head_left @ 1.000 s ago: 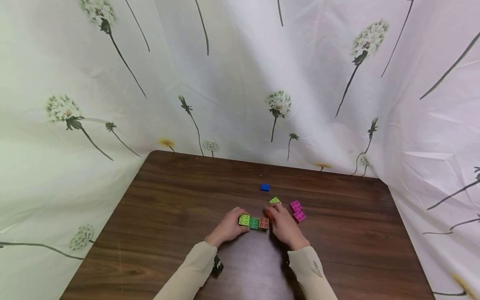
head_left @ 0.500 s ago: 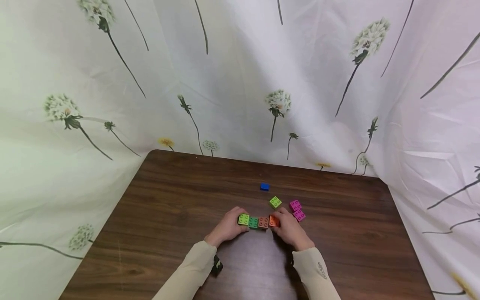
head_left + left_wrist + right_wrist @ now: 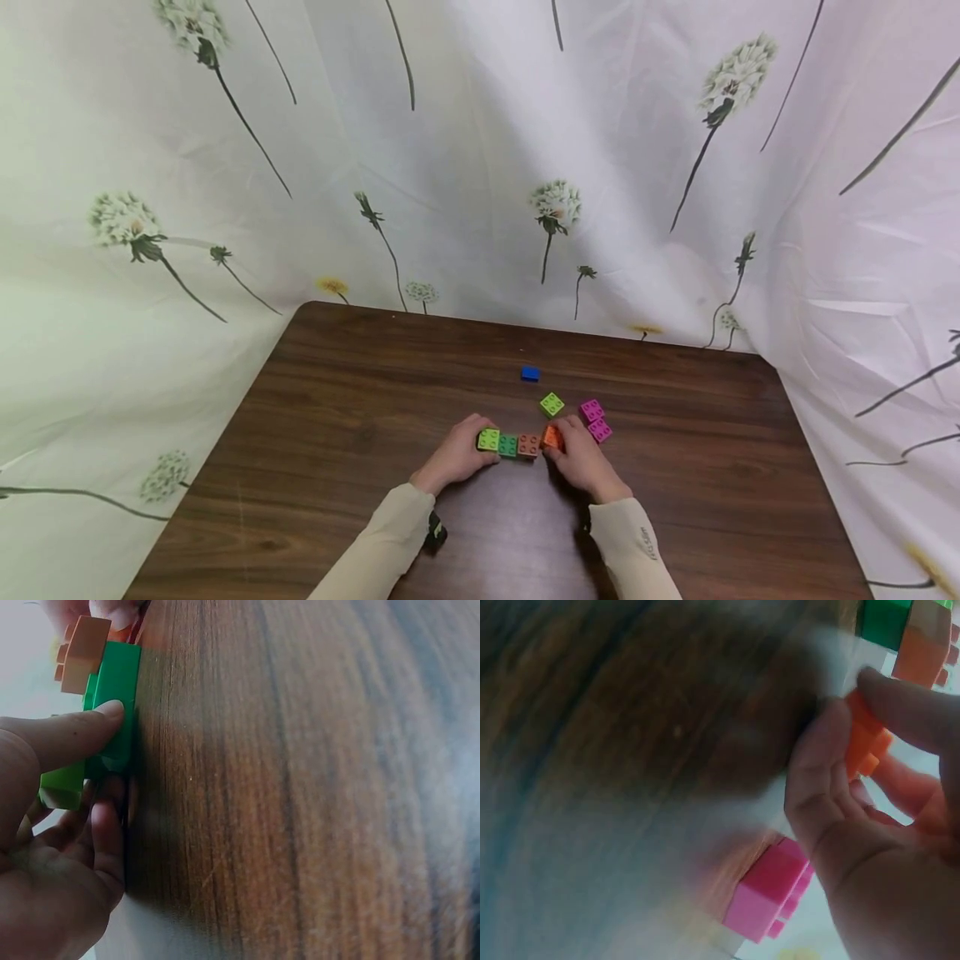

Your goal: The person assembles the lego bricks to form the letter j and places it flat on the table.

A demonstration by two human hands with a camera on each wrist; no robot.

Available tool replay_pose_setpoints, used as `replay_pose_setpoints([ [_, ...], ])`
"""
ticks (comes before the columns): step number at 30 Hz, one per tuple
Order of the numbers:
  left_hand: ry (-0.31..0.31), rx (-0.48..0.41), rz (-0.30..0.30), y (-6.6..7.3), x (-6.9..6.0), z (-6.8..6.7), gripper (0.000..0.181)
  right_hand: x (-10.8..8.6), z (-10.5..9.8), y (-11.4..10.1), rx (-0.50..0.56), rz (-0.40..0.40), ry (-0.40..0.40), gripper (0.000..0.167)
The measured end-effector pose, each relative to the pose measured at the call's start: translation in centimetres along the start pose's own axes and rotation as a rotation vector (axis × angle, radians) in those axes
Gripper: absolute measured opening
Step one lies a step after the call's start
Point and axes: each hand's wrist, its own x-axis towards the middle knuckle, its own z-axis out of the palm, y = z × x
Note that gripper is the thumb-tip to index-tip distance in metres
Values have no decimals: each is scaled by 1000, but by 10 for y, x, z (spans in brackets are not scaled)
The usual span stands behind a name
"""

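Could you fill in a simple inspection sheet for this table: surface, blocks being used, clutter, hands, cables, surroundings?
Surface: dark wooden table.
Blocks being used: light green block, dark green block and brown block linked in a row; orange block apart.
Clutter: blue block, second light green block, two pink blocks.
Hands: left hand grips the row; right hand pinches the orange block.
Cables: nothing seen.
Surroundings: white cloth with printed dandelions.

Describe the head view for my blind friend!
The left hand grips a row of studded lime, green and brown plastic bricks; the right hand, an orange brick. A blue plastic brick, square lime brick and two magenta bricks lie on a dark wooden table.
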Motion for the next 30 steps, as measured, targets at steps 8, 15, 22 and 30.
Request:
replay_pose_setpoints([
  [8, -4, -12, 0, 0, 2, 0, 31, -3, -1, 3, 194, -12, 65, 37],
  [15, 4, -8, -11, 2, 0, -1, 31, -6, 0, -1, 271, -138, 76, 44],
  [22, 10, 14, 9, 1, 2, -1, 32, -4, -1, -6, 209, -229, 5, 47],
  [30, 5, -4, 12, -2, 3, -1, 32, -2, -1, -15, 185, -226, -64, 47],
])
